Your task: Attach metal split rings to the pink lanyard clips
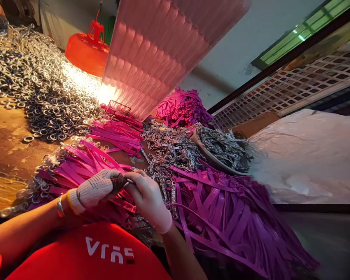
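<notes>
My left hand [97,188], in a white knitted glove with a worn dark fingertip patch, is closed in a pinch on a small metal ring [128,182]. My bare right hand [148,198] meets it at the same spot, its fingers curled round the ring and a pink strap. Both hands hover over a bundle of pink straps with rings on their ends [76,167]. A loose heap of purple straps [230,217] lies just to the right of my right hand.
A big pile of metal rings [32,85] covers the far left of the wooden table [8,155]. Metal clasps [172,147] lie in the middle and fill a bowl [221,149]. An orange lamp [87,50] hangs behind. A white sack [309,155] lies right.
</notes>
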Demonstrator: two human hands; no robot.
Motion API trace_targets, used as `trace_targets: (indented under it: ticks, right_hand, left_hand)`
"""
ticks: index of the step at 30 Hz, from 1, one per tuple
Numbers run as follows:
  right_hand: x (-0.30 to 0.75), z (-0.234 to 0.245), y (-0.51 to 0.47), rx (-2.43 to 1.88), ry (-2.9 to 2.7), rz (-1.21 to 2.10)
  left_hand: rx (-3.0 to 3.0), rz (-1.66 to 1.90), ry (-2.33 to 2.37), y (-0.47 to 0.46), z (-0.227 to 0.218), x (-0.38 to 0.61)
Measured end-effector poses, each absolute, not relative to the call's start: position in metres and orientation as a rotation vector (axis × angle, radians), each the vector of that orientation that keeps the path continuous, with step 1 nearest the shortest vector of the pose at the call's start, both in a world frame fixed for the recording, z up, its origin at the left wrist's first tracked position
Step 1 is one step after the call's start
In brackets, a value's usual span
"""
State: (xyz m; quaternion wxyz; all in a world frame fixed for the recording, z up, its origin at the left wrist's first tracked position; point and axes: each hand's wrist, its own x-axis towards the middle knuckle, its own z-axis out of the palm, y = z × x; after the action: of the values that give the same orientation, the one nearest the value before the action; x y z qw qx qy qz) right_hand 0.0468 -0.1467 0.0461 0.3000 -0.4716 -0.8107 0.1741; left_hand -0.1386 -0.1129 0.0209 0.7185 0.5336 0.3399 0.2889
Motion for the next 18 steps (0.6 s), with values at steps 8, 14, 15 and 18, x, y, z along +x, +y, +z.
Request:
trace_targets:
  ticks: [8, 14, 15, 18]
  right_hand:
    - [0.057, 0.049, -0.148, -1.360, -2.350, 0.227]
    - [0.051, 0.031, -0.148, -1.361, -2.058, 0.118]
    - [0.053, 0.026, -0.148, -1.384, -1.980, 0.202]
    - [0.060, 0.013, -0.149, -1.494, -1.734, 0.316]
  left_hand:
    - [1.386, 0.668, 0.746, -0.108, 0.032, -0.134]
    - [1.046, 0.568, 0.807, -0.102, 0.047, -0.121]
    - [1.098, 0.544, 0.793, -0.092, 0.050, -0.116]
    - [1.617, 0.318, 0.766, -0.041, 0.055, -0.096]
